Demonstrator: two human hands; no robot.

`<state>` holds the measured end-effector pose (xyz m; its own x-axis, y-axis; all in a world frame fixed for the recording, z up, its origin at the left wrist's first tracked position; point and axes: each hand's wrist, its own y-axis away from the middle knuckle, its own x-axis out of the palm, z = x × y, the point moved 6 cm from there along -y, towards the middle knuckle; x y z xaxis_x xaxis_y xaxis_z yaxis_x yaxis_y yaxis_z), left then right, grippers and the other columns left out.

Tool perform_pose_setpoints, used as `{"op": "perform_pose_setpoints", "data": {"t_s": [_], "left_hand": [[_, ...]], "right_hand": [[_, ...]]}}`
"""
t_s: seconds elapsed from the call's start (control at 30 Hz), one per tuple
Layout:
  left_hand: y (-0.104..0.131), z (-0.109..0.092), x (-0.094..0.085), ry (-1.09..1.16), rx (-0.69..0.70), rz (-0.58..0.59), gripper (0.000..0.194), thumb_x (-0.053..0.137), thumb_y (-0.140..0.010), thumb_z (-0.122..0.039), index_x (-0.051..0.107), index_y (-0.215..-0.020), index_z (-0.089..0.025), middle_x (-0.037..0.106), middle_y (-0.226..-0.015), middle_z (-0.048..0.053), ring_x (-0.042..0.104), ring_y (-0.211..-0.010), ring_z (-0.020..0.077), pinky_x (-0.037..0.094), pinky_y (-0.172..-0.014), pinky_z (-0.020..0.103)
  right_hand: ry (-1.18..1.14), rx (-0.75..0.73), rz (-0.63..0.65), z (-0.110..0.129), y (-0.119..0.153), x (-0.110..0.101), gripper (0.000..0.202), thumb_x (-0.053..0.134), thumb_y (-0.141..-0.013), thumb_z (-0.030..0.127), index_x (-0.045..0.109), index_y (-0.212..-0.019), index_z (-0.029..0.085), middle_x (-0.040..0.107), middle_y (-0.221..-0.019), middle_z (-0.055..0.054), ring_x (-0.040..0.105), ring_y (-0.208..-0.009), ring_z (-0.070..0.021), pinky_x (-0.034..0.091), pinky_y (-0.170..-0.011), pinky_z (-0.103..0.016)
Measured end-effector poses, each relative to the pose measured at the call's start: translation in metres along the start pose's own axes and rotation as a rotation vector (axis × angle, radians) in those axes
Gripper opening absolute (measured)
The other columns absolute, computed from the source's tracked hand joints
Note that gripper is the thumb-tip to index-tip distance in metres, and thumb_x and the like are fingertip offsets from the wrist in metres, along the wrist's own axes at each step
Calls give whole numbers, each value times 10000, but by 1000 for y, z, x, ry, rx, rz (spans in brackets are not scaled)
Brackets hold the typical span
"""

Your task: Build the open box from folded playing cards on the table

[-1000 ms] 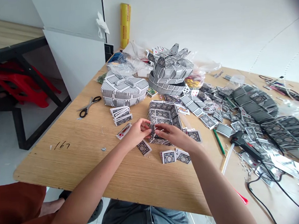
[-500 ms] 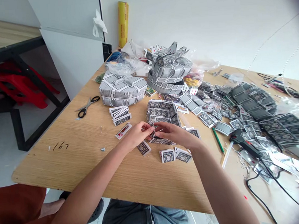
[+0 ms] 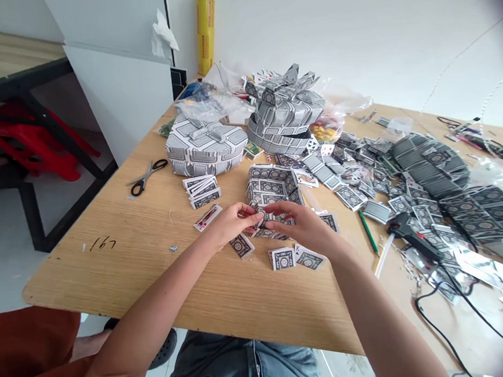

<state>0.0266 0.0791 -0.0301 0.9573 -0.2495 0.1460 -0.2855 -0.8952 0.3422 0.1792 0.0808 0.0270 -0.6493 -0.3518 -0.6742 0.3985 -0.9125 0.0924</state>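
Note:
An open-topped box made of folded playing cards [image 3: 273, 185] stands mid-table. At its near left corner my left hand [image 3: 235, 220] pinches a small folded card piece [image 3: 256, 210] against the box wall. My right hand [image 3: 289, 217] is over the near side of the box, its thumb and fingers apart with nothing visible between them. Close by lie a folded card [image 3: 242, 245], a pair of folded cards [image 3: 284, 259] and a red-faced card [image 3: 208, 216]. A small stack of folded cards [image 3: 202, 191] is left of the box.
Scissors [image 3: 147, 177] lie at the left. Behind are a lidded card box [image 3: 207, 145] and a tall card structure [image 3: 286, 110]. A green pencil [image 3: 368, 231], a glue gun [image 3: 414, 238] with its cable and many loose cards [image 3: 393, 186] spread over the right. A person's leg [image 3: 92, 344] shows lower left.
My right hand's fingers have parted and moved slightly right, off the card piece. My left hand stays at the box corner. The view has shifted a little.

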Motion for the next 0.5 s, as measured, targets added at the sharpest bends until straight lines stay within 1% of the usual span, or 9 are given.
{"op": "perform_pose_setpoints", "data": {"t_s": [0.07,0.13,0.2,0.3,0.4,0.5], "left_hand": [[0,0,0,9,-4,-4,350,785,-731,-390,593,-887,-143,650,-831,4,662,-631,109,502,-637,245],[0,-1,0,14,-5,-7,361,793,-719,-393,590,-882,-142,644,-814,-4,659,-625,104,505,-638,244],[2,-3,1,15,-6,1,370,798,-711,-394,591,-884,-141,646,-798,-7,657,-630,102,504,-645,240],[4,-4,2,8,-11,15,383,806,-699,-391,589,-893,-143,656,-782,-7,652,-631,100,493,-645,235],[4,-3,2,-1,-15,12,379,806,-701,-380,578,-894,-148,656,-791,-5,651,-635,103,488,-657,245],[2,-3,0,-15,-14,27,353,784,-729,-375,570,-904,-154,651,-815,0,653,-664,113,494,-694,270]], "right_hand": [[71,-88,-71,9,6,-5,169,639,-859,340,723,-963,238,700,-1051,-47,649,-936,-194,491,-816,-347],[122,-155,-109,18,10,-7,137,615,-875,269,740,-900,219,710,-982,-47,658,-846,-173,489,-745,-307],[201,-206,-116,27,12,-8,155,593,-888,221,746,-900,203,718,-949,-52,660,-792,-166,479,-702,-289],[331,-233,-67,35,12,-6,169,582,-893,188,751,-878,193,719,-914,-54,654,-752,-166,458,-663,-284],[359,-217,-5,36,10,-7,157,598,-878,175,752,-855,194,715,-872,-45,649,-728,-159,454,-640,-272],[390,-224,26,38,7,-8,182,581,-879,174,761,-869,202,718,-883,-48,651,-734,-157,460,-645,-270]]}}
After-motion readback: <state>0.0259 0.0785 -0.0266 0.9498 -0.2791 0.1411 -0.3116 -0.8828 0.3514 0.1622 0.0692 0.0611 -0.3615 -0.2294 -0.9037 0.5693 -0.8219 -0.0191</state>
